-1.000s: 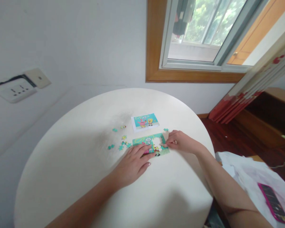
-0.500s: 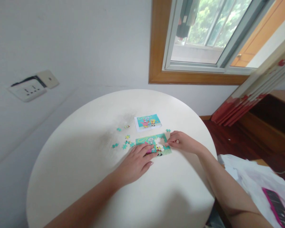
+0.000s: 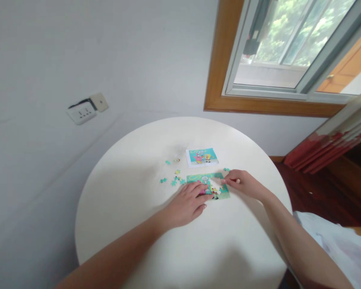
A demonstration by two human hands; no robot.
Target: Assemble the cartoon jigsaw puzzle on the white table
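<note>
A cartoon jigsaw puzzle (image 3: pixel 204 178), mostly assembled, lies on the white round table (image 3: pixel 204 249). White gaps show in its right half. My left hand (image 3: pixel 186 203) rests flat on the puzzle's left and lower part, fingers stretched out, covering some of the picture. At the puzzle's right edge my right hand (image 3: pixel 243 183) is closed in a pinch, its fingertips over the border by the gap. Whatever is between those fingertips is too small to make out. Loose puzzle pieces (image 3: pixel 174 183) are scattered left of the puzzle, and one turquoise piece (image 3: pixel 226 169) sits just beyond its upper right corner.
Behind the puzzle lies a picture card (image 3: pixel 202 157) with the same cartoon scene. A wall with a socket (image 3: pixel 82 112) and a wood-framed window (image 3: pixel 267 105) stand past the table. White plastic (image 3: pixel 327 230) is at the lower right, beside a red-and-white curtain (image 3: pixel 333 136).
The view has turned left, so everything sits farther right. My right fingertips have shifted slightly toward the puzzle's far side, uncovering an orange-marked patch. My left hand stays on the puzzle.
</note>
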